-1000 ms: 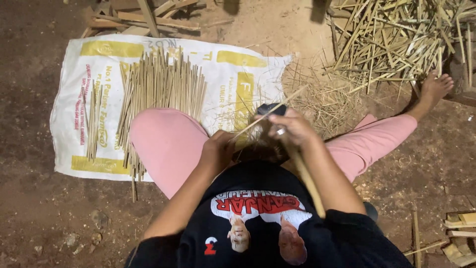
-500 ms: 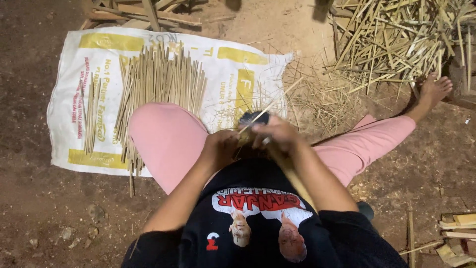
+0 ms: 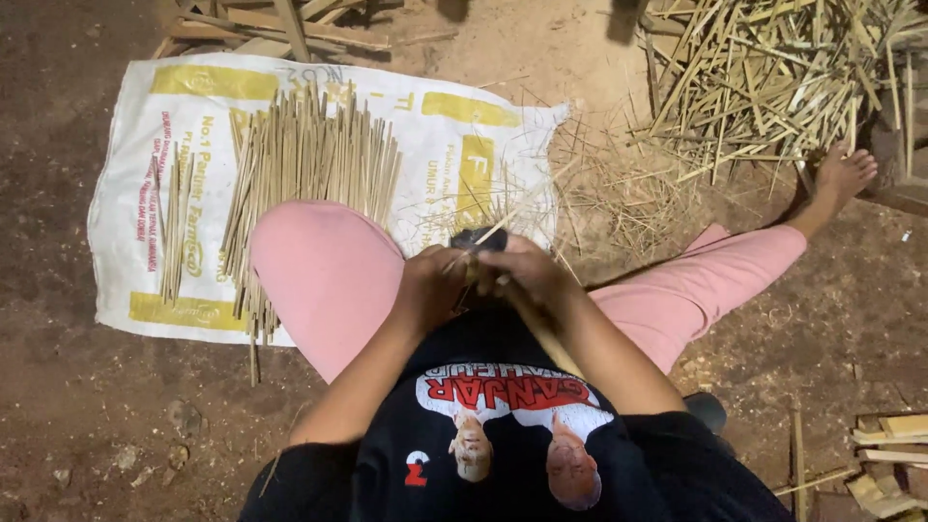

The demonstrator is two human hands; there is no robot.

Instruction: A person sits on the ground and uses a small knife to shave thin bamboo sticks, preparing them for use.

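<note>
Bamboo stick (image 3: 498, 232) pinched between both hands at lap, tip slanting up-right past knuckles. Left hand (image 3: 432, 280) clenched round it; right hand (image 3: 527, 275) gripping it plus dark blade (image 3: 478, 239). Beyond: stick bundle (image 3: 309, 184) on white sack (image 3: 174, 193); far right, scrap heap (image 3: 773, 77).

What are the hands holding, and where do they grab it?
Both hands grip one thin bamboo stick near its lower end: left hand beside right hand. The right hand also seems to hold a dark blade; its grip is hidden.
</note>
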